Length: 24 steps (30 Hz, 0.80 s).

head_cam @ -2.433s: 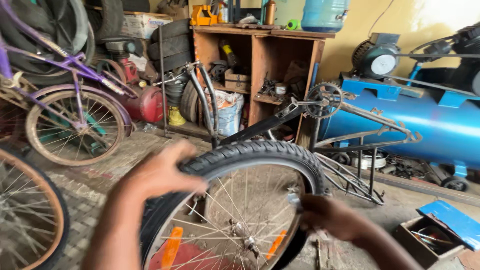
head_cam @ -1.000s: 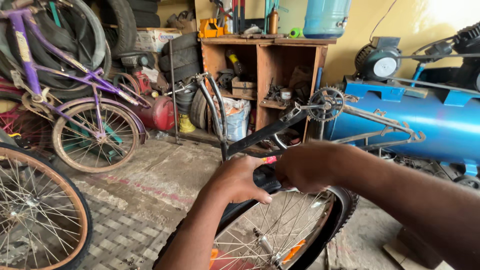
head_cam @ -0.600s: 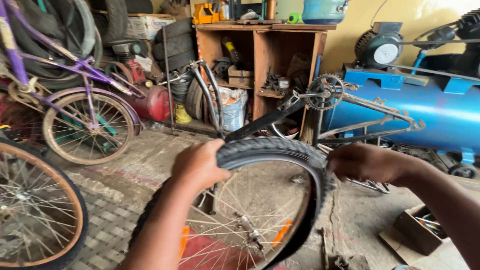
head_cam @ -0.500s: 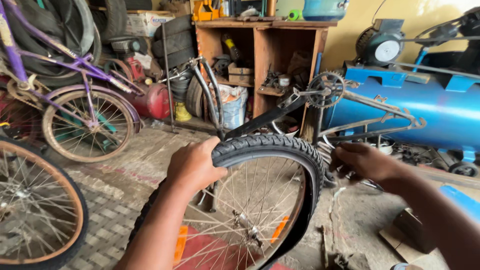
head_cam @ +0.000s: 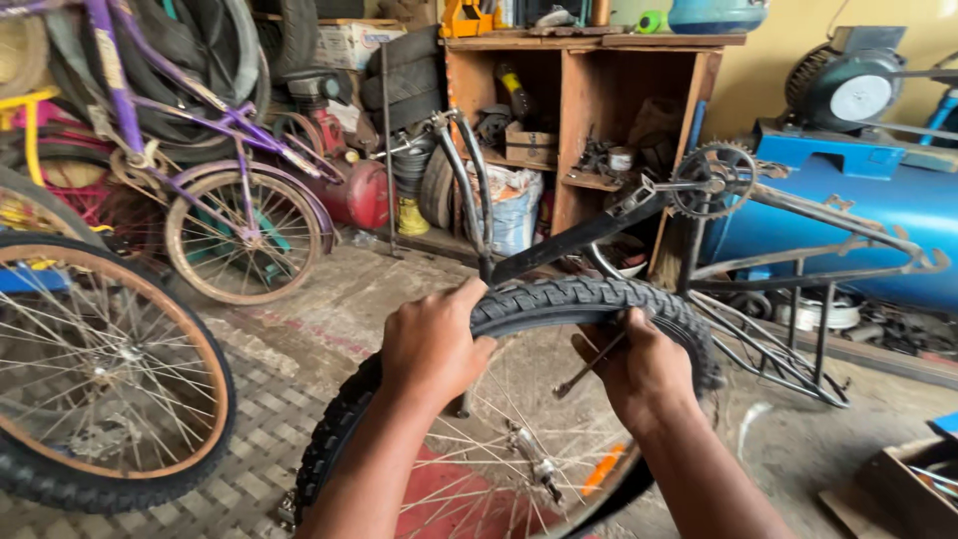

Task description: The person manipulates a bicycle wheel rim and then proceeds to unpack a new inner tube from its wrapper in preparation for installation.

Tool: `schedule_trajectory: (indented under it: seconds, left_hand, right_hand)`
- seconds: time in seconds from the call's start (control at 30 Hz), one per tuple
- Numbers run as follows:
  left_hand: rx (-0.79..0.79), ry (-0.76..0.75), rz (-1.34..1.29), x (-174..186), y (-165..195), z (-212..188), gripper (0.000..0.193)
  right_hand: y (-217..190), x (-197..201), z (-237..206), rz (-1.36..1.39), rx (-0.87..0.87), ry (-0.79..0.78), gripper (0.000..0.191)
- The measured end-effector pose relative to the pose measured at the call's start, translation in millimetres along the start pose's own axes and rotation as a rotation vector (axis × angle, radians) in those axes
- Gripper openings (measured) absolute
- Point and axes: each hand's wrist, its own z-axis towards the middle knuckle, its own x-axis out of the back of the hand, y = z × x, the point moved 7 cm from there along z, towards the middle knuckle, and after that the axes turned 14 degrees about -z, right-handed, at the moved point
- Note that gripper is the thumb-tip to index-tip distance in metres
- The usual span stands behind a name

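Both forearms reach up from the bottom edge, bare, angled toward each other. Left hand [head_cam: 431, 344] palm down, knuckles up, fingers curled over and gripping, thumb stretched out to the right. Right hand [head_cam: 644, 371] back to camera, wrist bent, fingers hooked inward and closed; fingertips hidden, so grip looks tight but can't confirm. Thumb of right hand points up-left. Hands near each other, not touching, roughly level. Left forearm nearer camera, right one more steeply raised.
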Motion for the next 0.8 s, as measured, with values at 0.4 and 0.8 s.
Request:
schedule_trajectory:
  seconds: [0.4, 0.8]
  left_hand:
    - [0.123, -0.162, -0.113, -16.7, -8.3, 0.1, 0.059]
    - [0.2, -0.36, -0.432, -29.1, -25.9, -7.3, 0.062]
  right_hand:
    - [3.5, -33.7, -32.8, -0.418, 0.071, -0.214, 0.03]
    - [48.6, 1.3, -3.0, -1.588, 0.46, -0.421, 0.033]
